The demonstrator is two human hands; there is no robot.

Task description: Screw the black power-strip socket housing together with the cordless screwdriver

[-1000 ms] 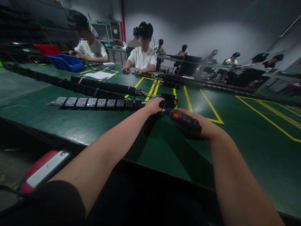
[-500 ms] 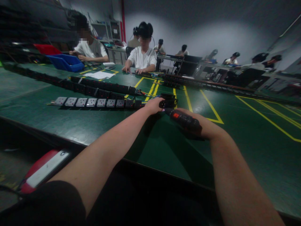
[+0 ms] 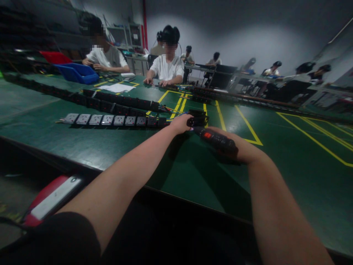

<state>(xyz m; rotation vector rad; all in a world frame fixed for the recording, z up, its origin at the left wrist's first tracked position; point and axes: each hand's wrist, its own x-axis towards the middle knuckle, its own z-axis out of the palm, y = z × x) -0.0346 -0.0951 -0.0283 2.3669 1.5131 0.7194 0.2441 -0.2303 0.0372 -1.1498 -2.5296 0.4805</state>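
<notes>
My left hand (image 3: 180, 124) is closed on the right end of a long power strip (image 3: 118, 120), which lies on the green table with its row of grey sockets facing up. A black end piece (image 3: 199, 120) sticks out just past my fingers. In my right hand (image 3: 234, 141) is a black power screwdriver (image 3: 219, 140) with an orange-red patch. Its tip points left and meets the end piece close to my left fingertips; the exact contact is too small to make out. My right fingers are partly hidden behind the tool.
More black strips (image 3: 121, 99) with loose coloured wires (image 3: 167, 109) lie behind. A blue bin (image 3: 78, 73) and a white paper sheet (image 3: 117, 88) are farther back. Yellow tape lines (image 3: 220, 116) mark the green table (image 3: 289, 158). Co-workers sit across the table, one (image 3: 168, 68) directly opposite.
My right hand and the screwdriver have shifted very slightly to the right. My left hand and the power strip stay in place.
</notes>
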